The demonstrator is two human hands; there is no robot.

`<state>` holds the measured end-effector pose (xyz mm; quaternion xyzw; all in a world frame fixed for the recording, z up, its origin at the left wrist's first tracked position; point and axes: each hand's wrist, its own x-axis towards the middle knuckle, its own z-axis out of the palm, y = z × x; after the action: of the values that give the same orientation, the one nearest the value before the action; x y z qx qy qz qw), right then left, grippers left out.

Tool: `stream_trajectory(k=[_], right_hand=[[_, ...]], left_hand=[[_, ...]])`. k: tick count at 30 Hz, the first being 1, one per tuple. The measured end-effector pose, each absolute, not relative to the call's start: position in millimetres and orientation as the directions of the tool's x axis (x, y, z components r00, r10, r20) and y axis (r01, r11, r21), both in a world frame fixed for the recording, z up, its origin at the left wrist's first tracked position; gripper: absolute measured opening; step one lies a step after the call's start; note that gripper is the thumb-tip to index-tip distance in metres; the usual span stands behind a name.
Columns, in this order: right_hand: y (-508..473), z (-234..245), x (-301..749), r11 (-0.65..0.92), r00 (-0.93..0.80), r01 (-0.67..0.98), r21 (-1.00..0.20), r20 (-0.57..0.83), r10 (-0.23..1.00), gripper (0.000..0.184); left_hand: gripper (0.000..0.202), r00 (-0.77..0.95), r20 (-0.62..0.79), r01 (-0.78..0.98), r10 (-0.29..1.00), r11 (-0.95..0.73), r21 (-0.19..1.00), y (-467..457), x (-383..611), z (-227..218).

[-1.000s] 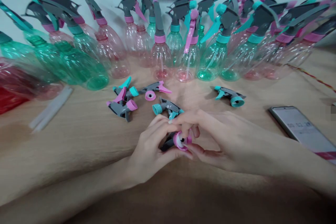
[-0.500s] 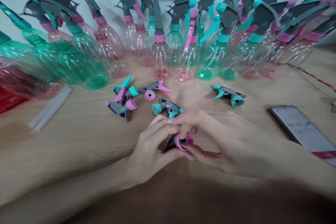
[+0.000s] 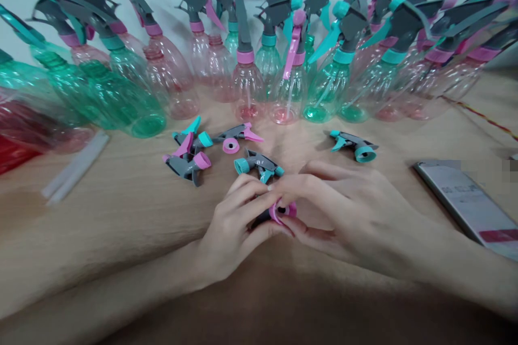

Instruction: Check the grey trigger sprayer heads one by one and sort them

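Close to the table's near side, my left hand [image 3: 230, 229] is closed around a dark grey trigger spray head with a pink collar [image 3: 290, 210]. The collar's opening faces toward the right, and fingers cover most of the grey body. My right hand [image 3: 343, 213] grips the pink collar between thumb and fingers, its fingertips meeting those of the left. Just beyond the hands lies a spray head with a teal collar [image 3: 259, 164]. Farther left is a spray head with a pink collar [image 3: 188, 164], beside more loose ones.
Along the back wall stand several pink and green spray bottles [image 3: 249, 89], most with heads fitted. Green bottles without heads [image 3: 121, 99] lean at the left, near clear tubes [image 3: 76, 167]. A teal-collared head [image 3: 354, 145] and a phone [image 3: 465, 199] lie to the right.
My right hand's fingers have shifted over the pink collar; the index finger, earlier bent down at its opening, now lies along its upper edge. My left hand keeps nearly the same hold.
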<state>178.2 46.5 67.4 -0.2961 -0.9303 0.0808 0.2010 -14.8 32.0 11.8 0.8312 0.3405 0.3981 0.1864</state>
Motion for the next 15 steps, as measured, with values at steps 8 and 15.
stream_trajectory(k=[8,15], right_hand=[[36.3,64.2,177.6,0.717,-0.677,0.58,-0.386,0.261,0.688,0.016],[46.5,68.0,181.1,0.8,-0.779,0.451,-0.396,0.264,0.57,0.019]], left_hand=[[0.023,0.372,0.591,0.393,0.716,-0.698,0.598,33.8,-12.2,9.5],[0.015,0.38,0.533,0.373,0.756,-0.653,0.659,33.6,-13.5,10.5]])
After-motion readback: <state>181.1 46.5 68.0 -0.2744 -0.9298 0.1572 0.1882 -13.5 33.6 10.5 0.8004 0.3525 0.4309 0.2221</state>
